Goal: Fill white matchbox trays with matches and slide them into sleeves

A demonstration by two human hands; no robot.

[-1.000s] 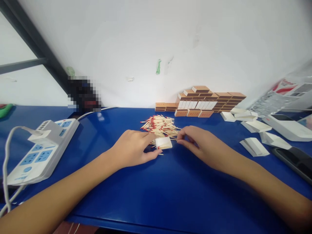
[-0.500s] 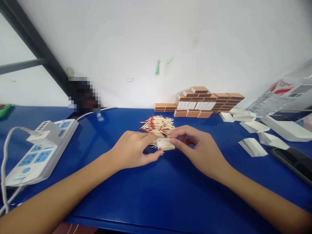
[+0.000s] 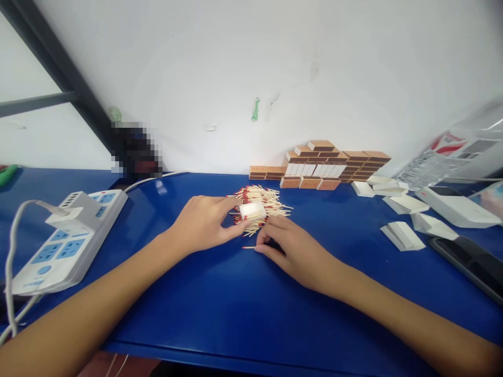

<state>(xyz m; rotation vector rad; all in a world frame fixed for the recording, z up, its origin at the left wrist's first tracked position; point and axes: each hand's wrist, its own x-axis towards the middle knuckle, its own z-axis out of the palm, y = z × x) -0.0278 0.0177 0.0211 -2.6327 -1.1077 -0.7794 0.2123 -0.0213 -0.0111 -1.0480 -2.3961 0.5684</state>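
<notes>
My left hand pinches a small white matchbox tray between thumb and fingers, tilted, with a few red-tipped matches lying along its near side. Behind and around the tray spreads a heap of loose matches on the blue table. My right hand is closed in a pinch on one match, whose red head points left, just in front of the heap. Its other fingers are curled and partly hidden.
Stacked matchboxes stand against the wall. Several folded white trays lie at the right, near a white box, a black phone and a plastic bottle. A power strip with cables lies at the left on the blue table.
My left hand has moved the tray left and slightly away, over the heap. My right hand has let go of the tray, come down nearer me and now holds a single match.
</notes>
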